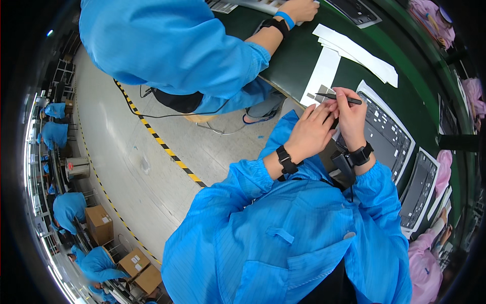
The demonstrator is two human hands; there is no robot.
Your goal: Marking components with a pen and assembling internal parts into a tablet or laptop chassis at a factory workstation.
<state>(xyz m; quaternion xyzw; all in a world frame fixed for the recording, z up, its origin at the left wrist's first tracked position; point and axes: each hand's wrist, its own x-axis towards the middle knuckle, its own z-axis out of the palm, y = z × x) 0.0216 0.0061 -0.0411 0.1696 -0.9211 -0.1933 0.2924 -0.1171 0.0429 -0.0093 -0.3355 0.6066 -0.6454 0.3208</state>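
While we pinch a black pointed tool [328,96] between the thumb and fingers of our right hand [352,117], its tip sits over the near end of the white strip [323,69], where small grey squares [311,96] show. Our left hand [311,133] is just on our side of that end, its fingers bent, and we cannot tell whether they grip anything. Right of the strip we see a dark panel [383,136] with white patches, and loose paper sheets [357,53] overlap the strip's far end on the green table [289,71].
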